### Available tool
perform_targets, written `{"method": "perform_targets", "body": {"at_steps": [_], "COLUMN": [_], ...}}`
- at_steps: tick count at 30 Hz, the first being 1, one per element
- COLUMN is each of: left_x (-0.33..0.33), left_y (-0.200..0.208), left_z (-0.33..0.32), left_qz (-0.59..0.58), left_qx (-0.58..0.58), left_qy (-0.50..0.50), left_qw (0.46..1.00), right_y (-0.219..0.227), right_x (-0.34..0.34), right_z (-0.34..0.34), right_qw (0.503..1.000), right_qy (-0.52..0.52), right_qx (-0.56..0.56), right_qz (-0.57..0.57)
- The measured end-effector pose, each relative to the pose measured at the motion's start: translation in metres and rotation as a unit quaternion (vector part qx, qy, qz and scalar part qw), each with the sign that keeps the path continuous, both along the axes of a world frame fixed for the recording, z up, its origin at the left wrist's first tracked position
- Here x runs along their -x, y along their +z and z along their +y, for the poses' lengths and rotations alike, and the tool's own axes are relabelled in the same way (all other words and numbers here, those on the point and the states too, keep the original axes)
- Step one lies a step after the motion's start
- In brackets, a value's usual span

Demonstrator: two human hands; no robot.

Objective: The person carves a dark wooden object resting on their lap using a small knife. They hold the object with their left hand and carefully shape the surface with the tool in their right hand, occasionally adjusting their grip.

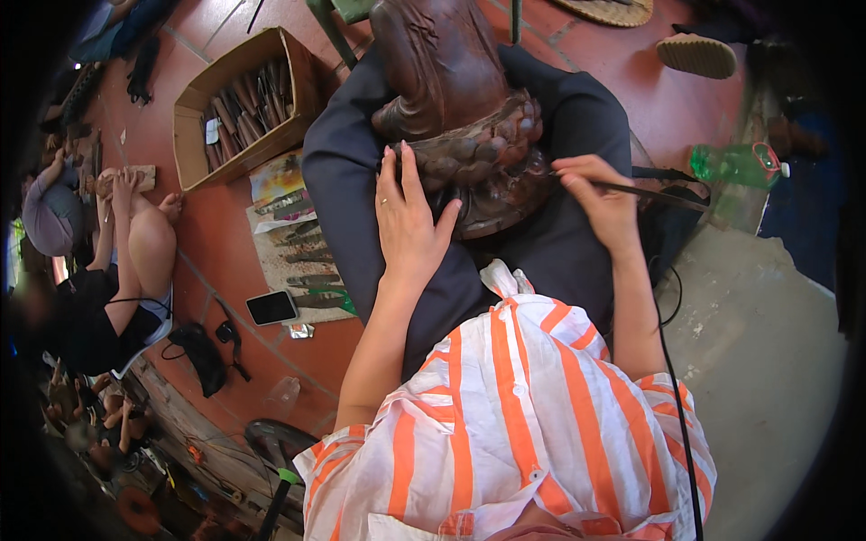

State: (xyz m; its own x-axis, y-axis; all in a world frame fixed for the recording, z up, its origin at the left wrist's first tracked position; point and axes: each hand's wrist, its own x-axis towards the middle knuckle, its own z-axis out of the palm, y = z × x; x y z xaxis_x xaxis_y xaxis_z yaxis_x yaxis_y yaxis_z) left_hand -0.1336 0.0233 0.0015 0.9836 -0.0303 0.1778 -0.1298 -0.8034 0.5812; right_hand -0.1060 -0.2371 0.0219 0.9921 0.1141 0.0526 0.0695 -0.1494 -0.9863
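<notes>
A dark brown carved wooden statue [442, 72] rests between my legs, its draped figure toward the far side and a cluster of rounded carving nearer me. My left hand [410, 216] lies against its left near side with fingers stretched out and the thumb apart. On the other side, my right hand [603, 203] pinches a long, thin, dark file-like tool [663, 194]. The tool's inner end meets the carved right side of the statue, and its long end sticks out to the right. Whether its tip touches the wood is hard to see.
At left stands a cardboard box [194, 108] of wooden-handled tools [248, 113]. Beside it, more blades lie on a sheet [280, 257] near a phone [271, 308]. A seated person [135, 261] works further left. A green bottle [735, 165] and a black cable [677, 388] are at right.
</notes>
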Motion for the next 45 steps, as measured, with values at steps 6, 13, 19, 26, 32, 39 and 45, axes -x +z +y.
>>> {"method": "perform_targets", "body": {"at_steps": [6, 13, 19, 26, 32, 39, 45], "left_x": [-0.001, -0.006, -0.007, -0.01, -0.015, -0.013, -0.019], "left_y": [0.002, 0.002, 0.006, -0.002, -0.008, -0.009, -0.01], "left_z": [-0.003, -0.01, -0.013, 0.0, 0.021, 0.02, 0.009], "left_qz": [0.015, 0.054, 0.077, 0.104, 0.145, 0.136, 0.122], "left_qx": [0.0, 0.016, 0.059, 0.066, 0.079, 0.132, 0.196], "left_qy": [0.0, 0.001, 0.025, 0.001, -0.031, -0.019, 0.041], "left_qw": [1.0, 0.998, 0.995, 0.992, 0.986, 0.982, 0.972], "right_y": [0.011, -0.006, -0.004, -0.004, -0.009, -0.017, -0.028], "right_x": [0.0, 0.001, 0.004, 0.0, -0.003, 0.001, -0.003], "right_z": [-0.024, 0.016, 0.043, 0.039, 0.037, 0.04, 0.039], "right_qw": [0.991, 0.999, 0.982, 0.989, 0.993, 0.991, 0.992], "right_qy": [-0.111, 0.003, 0.08, 0.069, 0.044, 0.051, 0.005], "right_qx": [0.04, 0.042, 0.167, 0.131, 0.02, 0.102, 0.004], "right_qz": [0.058, 0.022, -0.046, 0.001, 0.106, 0.07, 0.125]}}
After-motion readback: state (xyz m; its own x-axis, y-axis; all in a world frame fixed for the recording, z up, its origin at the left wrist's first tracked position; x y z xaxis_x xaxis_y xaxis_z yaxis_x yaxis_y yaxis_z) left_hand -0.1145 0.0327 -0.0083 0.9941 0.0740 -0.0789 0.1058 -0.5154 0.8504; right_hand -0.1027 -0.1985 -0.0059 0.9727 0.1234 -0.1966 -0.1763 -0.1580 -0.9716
